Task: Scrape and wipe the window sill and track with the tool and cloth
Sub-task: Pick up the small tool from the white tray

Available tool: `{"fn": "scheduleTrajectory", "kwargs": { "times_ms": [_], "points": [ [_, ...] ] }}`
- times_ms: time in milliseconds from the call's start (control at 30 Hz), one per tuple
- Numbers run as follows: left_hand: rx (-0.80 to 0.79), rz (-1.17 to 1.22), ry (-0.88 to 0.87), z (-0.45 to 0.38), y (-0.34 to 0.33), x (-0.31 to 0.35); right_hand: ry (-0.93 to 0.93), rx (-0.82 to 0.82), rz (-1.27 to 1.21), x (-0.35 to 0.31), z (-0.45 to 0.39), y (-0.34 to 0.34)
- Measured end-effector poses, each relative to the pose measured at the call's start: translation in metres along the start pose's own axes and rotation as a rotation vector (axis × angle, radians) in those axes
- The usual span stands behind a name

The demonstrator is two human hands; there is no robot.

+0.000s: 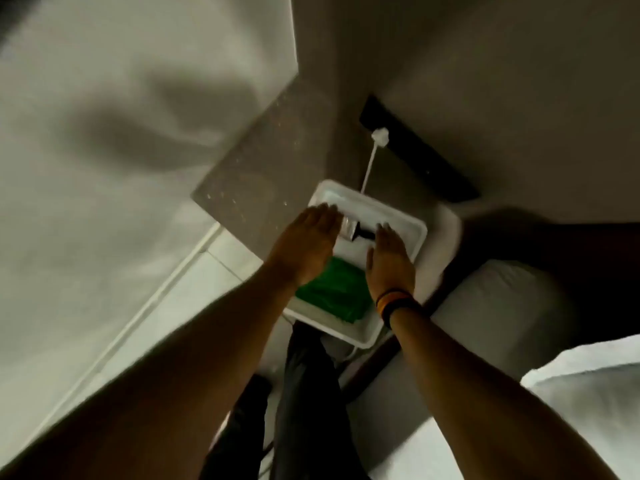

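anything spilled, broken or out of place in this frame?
Nothing clearly wrong. The scraper and green cloth lie inside the white tray, both hands, left and right, open above them. Pale specks dot the grey sill; the blur hides whether they are dirt or pattern.
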State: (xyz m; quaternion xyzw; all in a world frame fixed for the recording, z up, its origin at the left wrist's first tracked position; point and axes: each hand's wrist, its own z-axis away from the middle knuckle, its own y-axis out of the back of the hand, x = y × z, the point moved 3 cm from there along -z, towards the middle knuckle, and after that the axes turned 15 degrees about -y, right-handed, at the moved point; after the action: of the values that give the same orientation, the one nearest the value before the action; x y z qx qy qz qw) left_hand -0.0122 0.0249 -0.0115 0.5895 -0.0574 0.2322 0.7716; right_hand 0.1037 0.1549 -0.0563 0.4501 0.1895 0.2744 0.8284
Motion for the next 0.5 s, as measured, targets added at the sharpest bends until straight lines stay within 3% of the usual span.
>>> {"fn": "scheduleTrajectory", "kwargs": {
  "times_ms": [200,367,500],
  "points": [
    [-0.123,-0.002,-0.034,-0.031,-0.047,-0.016,-0.056,0.037,0.141,-0.004,-0.056,-0.027],
    [-0.099,-0.078,-0.041,-0.053,-0.049,-0.016,0.024,0.058,0.158,0.001,-0.073,-0.029],
    [-0.125,-0.097,-0.077,-0.063,-0.041,-0.015,0.024,-0.072,-0.064,0.005,-0.077,-0.028]
  ]
}}
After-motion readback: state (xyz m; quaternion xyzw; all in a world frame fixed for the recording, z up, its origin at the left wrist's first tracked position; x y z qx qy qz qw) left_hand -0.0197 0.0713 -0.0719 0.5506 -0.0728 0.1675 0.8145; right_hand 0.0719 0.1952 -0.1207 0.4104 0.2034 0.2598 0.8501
